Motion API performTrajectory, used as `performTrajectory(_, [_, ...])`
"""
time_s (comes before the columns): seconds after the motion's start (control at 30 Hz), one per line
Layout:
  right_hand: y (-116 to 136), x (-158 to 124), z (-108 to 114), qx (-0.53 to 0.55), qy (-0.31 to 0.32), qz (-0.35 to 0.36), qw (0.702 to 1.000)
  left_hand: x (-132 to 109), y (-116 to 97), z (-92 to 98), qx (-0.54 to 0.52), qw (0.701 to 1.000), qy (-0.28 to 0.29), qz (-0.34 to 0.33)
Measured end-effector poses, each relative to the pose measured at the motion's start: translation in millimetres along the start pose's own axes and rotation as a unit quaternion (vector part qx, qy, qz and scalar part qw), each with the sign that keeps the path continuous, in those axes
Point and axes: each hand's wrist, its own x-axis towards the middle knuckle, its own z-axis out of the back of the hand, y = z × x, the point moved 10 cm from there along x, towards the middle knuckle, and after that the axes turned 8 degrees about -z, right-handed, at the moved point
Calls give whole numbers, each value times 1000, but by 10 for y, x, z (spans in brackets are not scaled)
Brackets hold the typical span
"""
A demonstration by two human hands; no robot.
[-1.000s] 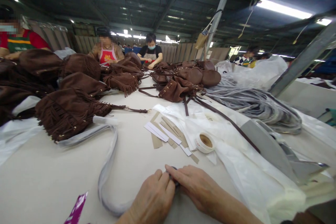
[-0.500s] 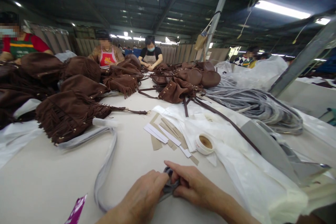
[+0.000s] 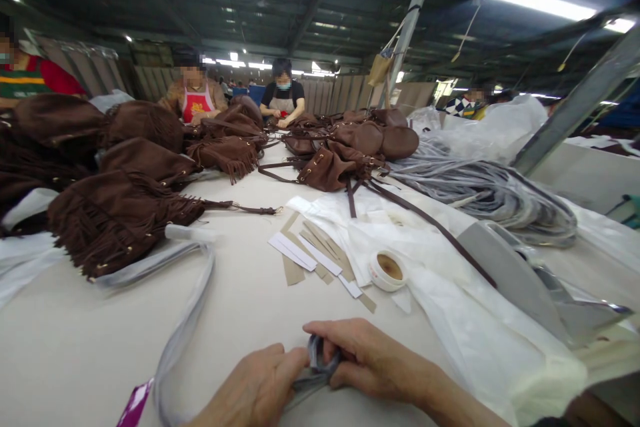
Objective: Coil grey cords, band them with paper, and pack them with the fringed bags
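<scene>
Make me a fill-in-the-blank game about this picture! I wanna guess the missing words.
1. The fringed bag at the front left is colored ____.
2. The left hand and right hand are at the small gray coil, wearing ____ gloves.
3. The tape roll is nearer to the ____ hand.
4. The purple-and-white scrap lies toward the picture's bottom ____ corner.

Missing words: brown; no; right; left.

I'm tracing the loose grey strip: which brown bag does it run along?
The fringed bag at front left, its buckled strap pointing right; the grey strip runs along its near edge. Other bags lie farther off.
</scene>
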Motion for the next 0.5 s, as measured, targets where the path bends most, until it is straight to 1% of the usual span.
performTrajectory(0.07, [10,-12,-2,-19,1,21,1000,89,-13,1,1,999,24,-25])
performTrajectory(0.2, [-22,-20,18,-8,20,49,999,343,-126,22,-18,986,111,-125])
performTrajectory(0.27, [-47,-16,42,10,28,47,998,429,-135,80,-19,981,124,-150])
performTrajectory(0.33, [-53,-17,76,29,28,34,999,472,-119,109,-11,980,127,-153])
performTrajectory(0.4, [-38,-29,79,26,23,10,999,485,-116,82,14,982,122,-144])
performTrajectory(0.43, [-25,-41,70,10,12,-4,1000,486,-124,41,35,983,119,-135])
performTrajectory(0.5, [-9,-71,31,-54,-28,-37,997,491,-158,-86,88,984,110,-109])
